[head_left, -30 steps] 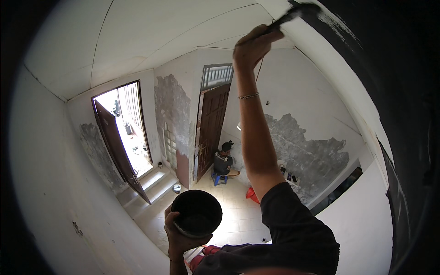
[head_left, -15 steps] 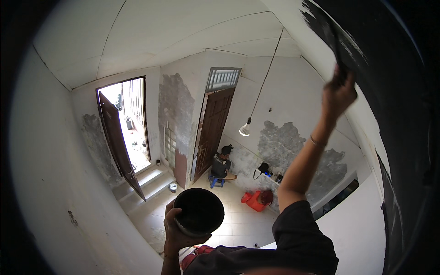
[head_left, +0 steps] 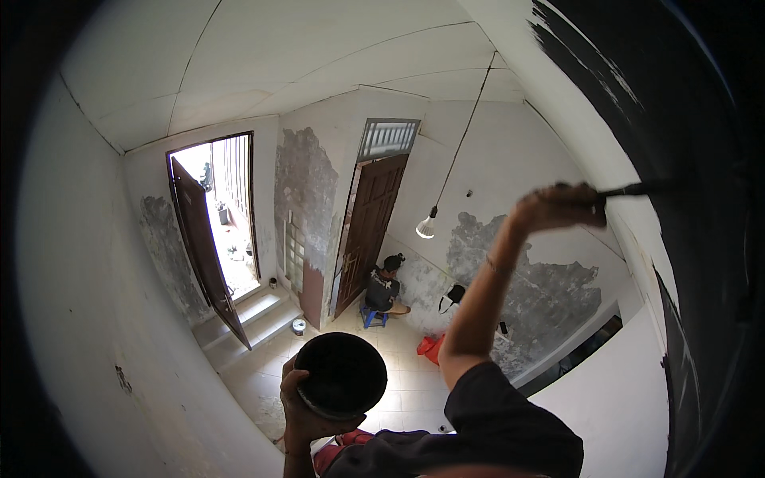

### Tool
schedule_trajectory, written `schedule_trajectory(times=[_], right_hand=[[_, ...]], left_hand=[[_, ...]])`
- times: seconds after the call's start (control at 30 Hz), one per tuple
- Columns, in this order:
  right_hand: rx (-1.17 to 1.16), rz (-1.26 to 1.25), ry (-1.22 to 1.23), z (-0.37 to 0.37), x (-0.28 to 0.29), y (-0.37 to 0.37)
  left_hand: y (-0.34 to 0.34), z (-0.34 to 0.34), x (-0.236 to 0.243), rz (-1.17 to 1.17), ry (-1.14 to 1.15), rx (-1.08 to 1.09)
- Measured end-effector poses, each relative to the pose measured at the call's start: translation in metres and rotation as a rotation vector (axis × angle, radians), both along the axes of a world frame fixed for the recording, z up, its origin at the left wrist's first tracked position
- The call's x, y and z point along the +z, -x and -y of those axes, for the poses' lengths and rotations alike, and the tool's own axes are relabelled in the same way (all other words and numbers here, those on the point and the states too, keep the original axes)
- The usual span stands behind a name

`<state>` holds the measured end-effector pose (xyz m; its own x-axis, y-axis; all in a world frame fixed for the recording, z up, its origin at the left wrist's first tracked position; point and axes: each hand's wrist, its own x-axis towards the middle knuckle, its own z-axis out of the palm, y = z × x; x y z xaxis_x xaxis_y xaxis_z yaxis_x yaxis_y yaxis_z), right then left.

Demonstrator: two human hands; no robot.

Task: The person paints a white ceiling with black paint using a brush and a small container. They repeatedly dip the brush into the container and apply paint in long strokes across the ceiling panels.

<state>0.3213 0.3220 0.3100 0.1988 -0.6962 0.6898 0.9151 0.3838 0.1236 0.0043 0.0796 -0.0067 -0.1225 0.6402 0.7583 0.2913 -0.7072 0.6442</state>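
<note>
My left hand (head_left: 301,414) grips a round dark container (head_left: 341,376) from its side and underneath, with the black inside facing up. Too dark to make out is what lies in it. Raised to the upper right, my right hand (head_left: 556,209) is closed round the handle of a paintbrush (head_left: 629,190). The brush reaches across to the black-painted wall (head_left: 693,263), where its tip blends into the dark surface. White streaks show along the upper edge of the black paint.
A light bulb (head_left: 426,225) hangs on a cord. Far below, a person (head_left: 384,285) sits on a blue stool (head_left: 373,317); red clothing (head_left: 430,348) shows beside my right arm. A brown door (head_left: 209,239) stands ajar by steps (head_left: 255,323), near a paint can (head_left: 299,327).
My right hand has swung down and left, and the paintbrush has turned from pointing up to pointing right. The left hand with the container has barely shifted.
</note>
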Motion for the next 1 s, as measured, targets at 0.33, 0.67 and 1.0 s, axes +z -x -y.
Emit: schedule_trajectory(times=[0.33,0.67,1.0], right_hand=[[0.311,0.076,0.378,-0.098,0.074,0.118],[0.105,-0.008,0.371,0.013,0.036,-0.014],[0.391,-0.503,0.046,0.083,-0.064,-0.086]], left_hand=[[-0.002,0.005,-0.006,-0.001,0.025,0.012],[-0.001,-0.006,-0.013,0.104,-0.005,-0.01],[-0.002,-0.014,-0.009,0.091,0.01,-0.114]])
